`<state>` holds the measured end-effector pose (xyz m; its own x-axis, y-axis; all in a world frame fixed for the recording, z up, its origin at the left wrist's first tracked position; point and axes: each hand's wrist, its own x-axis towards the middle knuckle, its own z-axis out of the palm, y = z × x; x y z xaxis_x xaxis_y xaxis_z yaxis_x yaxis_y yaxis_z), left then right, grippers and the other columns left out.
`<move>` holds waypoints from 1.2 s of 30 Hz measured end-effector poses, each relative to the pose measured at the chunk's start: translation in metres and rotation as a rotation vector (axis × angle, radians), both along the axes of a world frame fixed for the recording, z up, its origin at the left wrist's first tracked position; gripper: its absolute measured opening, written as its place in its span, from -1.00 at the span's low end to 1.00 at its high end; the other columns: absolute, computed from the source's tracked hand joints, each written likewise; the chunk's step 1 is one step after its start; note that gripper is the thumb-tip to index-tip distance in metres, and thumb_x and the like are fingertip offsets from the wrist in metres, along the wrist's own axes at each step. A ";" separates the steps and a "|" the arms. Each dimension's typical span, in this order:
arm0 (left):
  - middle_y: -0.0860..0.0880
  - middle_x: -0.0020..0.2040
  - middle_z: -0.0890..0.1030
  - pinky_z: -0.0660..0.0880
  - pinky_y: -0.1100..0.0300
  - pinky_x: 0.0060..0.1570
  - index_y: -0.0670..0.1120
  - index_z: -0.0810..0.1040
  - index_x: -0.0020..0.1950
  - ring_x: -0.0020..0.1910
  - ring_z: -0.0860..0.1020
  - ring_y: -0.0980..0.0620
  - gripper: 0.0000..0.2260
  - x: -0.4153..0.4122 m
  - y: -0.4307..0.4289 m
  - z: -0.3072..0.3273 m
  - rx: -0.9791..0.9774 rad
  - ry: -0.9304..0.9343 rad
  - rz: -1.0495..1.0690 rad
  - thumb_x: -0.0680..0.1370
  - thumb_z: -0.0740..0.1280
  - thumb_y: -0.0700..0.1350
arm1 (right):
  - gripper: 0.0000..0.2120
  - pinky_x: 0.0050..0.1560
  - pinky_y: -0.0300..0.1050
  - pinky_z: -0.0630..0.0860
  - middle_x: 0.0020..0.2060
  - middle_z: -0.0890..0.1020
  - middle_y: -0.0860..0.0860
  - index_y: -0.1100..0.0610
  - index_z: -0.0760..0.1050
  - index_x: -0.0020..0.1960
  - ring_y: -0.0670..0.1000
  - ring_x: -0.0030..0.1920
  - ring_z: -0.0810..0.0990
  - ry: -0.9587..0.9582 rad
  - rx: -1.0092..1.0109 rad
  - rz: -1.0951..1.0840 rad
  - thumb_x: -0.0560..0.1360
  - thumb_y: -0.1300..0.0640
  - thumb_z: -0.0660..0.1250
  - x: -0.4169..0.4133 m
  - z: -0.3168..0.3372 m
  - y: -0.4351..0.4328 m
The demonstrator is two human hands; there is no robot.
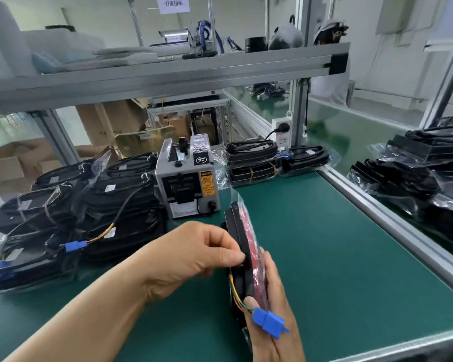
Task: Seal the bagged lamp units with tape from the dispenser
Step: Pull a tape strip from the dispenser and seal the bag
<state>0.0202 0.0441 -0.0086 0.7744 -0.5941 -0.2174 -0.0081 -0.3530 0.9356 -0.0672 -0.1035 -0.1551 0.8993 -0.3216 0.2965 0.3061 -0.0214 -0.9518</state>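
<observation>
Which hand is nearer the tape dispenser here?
Left. The left hand pinches the bagged lamp unit in front of the tape dispenser; the right hand holds it farther back.

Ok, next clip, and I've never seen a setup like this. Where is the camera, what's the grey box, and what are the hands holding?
There is no robot here. One camera sits on a person's head and looks down at their own two hands. The grey box is a tape dispenser, standing at the back of a green mat. The left hand pinches the edge of a lamp unit in a clear bag, held up on its edge. The right hand grips it from below, next to a blue plug on its wires. Piles of bagged units lie left of the dispenser, with more behind it to the right. I cannot tell whether any tape is on the bag yet.
</observation>
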 end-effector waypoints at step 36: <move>0.00 -0.44 0.32 0.49 0.26 -0.33 -0.07 0.50 -0.29 -0.44 0.30 0.09 -0.78 0.050 -0.011 -0.008 0.095 0.016 0.070 0.54 0.37 -0.26 | -0.38 0.32 -0.55 0.17 0.53 0.22 -0.27 -0.15 0.05 0.56 -0.36 0.49 0.15 0.053 -0.047 0.173 0.55 -0.07 0.17 0.026 0.019 0.013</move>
<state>0.0707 0.0331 -0.0167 0.8091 -0.5150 -0.2831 0.0343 -0.4395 0.8976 -0.0409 -0.0907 -0.1363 0.9546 -0.1476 0.2588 0.2590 -0.0179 -0.9657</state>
